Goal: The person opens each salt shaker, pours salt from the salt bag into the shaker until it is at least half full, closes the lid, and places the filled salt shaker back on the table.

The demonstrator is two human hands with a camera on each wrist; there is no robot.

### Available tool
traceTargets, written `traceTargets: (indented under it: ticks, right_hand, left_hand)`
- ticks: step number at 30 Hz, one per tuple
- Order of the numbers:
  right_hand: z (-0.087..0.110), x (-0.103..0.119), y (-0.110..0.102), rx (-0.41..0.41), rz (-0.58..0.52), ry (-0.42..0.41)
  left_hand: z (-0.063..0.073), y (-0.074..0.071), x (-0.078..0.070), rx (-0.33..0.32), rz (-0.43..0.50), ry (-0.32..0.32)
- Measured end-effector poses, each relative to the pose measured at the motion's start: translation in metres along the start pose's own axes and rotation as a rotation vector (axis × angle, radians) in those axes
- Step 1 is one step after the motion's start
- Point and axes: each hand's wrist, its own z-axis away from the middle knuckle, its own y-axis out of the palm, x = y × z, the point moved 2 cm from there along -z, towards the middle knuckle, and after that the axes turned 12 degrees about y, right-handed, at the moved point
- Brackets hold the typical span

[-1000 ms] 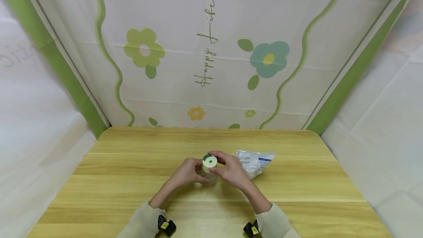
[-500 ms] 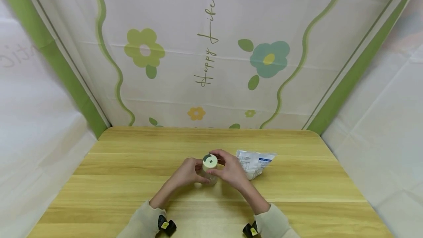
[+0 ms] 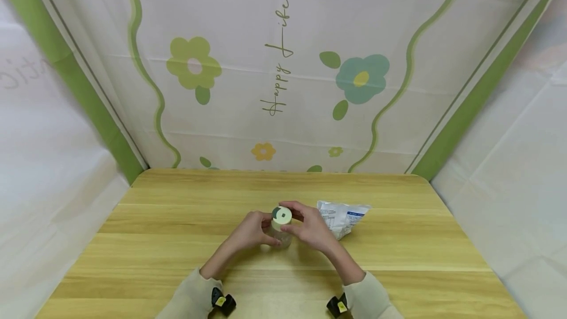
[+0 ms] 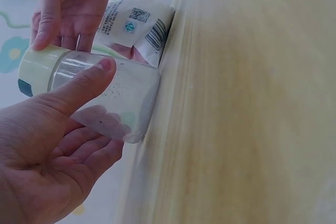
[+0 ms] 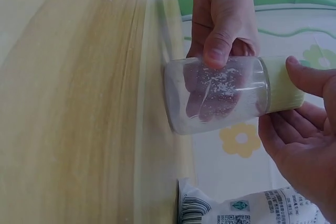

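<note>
A clear seasoning jar (image 3: 285, 241) stands upright on the wooden table, with a few white grains clinging inside its wall (image 5: 247, 98). Its pale yellow-green cap (image 3: 282, 223) has a dark green patch and a small square on top. My left hand (image 3: 249, 231) grips the jar's body, thumb in front and fingers behind it in the left wrist view. Around the cap (image 5: 283, 85) curl the thumb and fingers of my right hand (image 3: 307, 228). The cap sits on the jar, and no gap shows between them.
Just right of my right hand lies a white printed plastic bag (image 3: 343, 218) with a barcode and small text. Behind the wooden table (image 3: 177, 201) hangs a flowered cloth (image 3: 230, 122), and plain cloth sides rise left and right.
The dark patch on the cap has turned slightly toward the left. My right fingers have shifted a little on the cap; my left hand and the bag stay put.
</note>
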Motion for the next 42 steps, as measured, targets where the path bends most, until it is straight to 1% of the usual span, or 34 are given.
traceTargets:
  ticks: [4, 10, 13, 15, 20, 24, 27, 30, 33, 42]
  right_hand:
    - [0.0000, 0.0000, 0.0009, -0.013, 0.000, -0.002]
    - [0.0011, 0.0016, 0.0062, -0.100, 0.034, 0.005]
    - [0.0015, 0.0025, 0.0074, -0.121, 0.034, -0.002]
    - [0.0019, 0.0029, 0.0071, -0.109, 0.023, -0.004]
    - [0.0027, 0.0029, 0.0030, -0.026, -0.017, 0.003]
    - [0.0023, 0.0017, 0.0000, 0.035, -0.009, -0.019]
    - [0.0013, 0.0003, -0.0003, 0.058, -0.012, -0.014]
    - [0.0006, 0.0010, 0.0005, 0.049, -0.020, -0.005]
    - [0.0004, 0.0021, 0.0012, 0.020, -0.015, 0.003]
    - [0.0020, 0.0039, 0.0025, -0.021, -0.022, 0.011]
  left_hand:
    - [-0.0002, -0.0010, -0.0004, 0.000, -0.022, 0.003]
    - [-0.0001, -0.0003, -0.0005, 0.004, -0.033, 0.004]
    - [-0.0001, 0.0000, -0.0003, 0.006, -0.037, 0.003]
    - [0.0001, 0.0004, 0.0001, 0.008, -0.033, 0.006]
    - [0.0002, 0.0008, 0.0014, 0.013, -0.018, 0.022]
    - [-0.0003, 0.0003, 0.0014, 0.016, -0.018, 0.023]
    - [-0.0006, -0.0001, 0.0012, 0.015, -0.029, 0.019]
    - [-0.0007, -0.0003, 0.0010, 0.010, -0.042, 0.013]
    - [-0.0004, -0.0001, 0.0001, 0.007, -0.042, 0.009]
    - [-0.0003, -0.0005, -0.0029, 0.009, -0.034, 0.018]
